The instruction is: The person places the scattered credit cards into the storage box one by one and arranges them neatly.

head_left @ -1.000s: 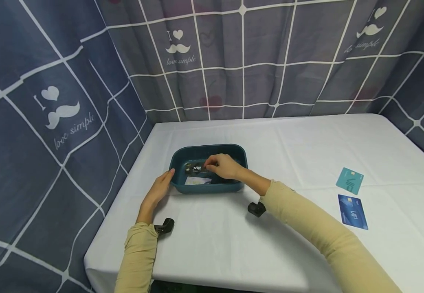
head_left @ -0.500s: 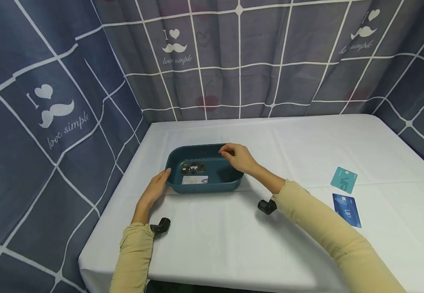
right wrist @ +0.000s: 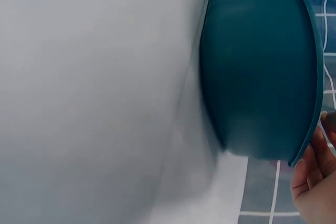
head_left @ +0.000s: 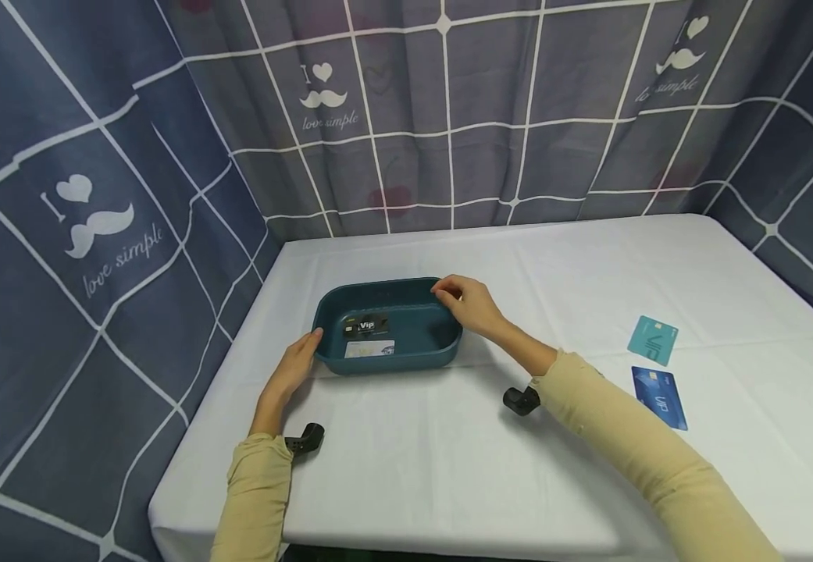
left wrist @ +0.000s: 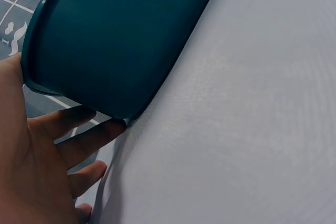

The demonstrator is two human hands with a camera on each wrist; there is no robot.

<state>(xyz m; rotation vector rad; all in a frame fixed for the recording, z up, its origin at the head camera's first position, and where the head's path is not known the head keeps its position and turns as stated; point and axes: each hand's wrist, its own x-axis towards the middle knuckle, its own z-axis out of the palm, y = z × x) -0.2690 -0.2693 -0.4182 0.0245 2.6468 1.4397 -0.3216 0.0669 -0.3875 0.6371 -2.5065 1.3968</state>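
A dark teal plastic storage box stands on the white tablecloth. In it lie a black card lettered "Vip" and, in front of that, a pale card. My left hand rests against the box's left end. In the left wrist view its thumb is at the rim, and its spread, fairly straight fingers touch the wall near the base. At the far right corner, my right hand grips the rim with curled fingers; the right wrist view shows its fingertips right at that rim.
Off to the right on the table lie a teal "VIP" card and, nearer to me, a blue one. A patterned grey-blue curtain closes off the back and both sides.
My right hand has come away from the black card inside the box and moved right to the far right corner of the rim. My left hand stays at the box's left end.
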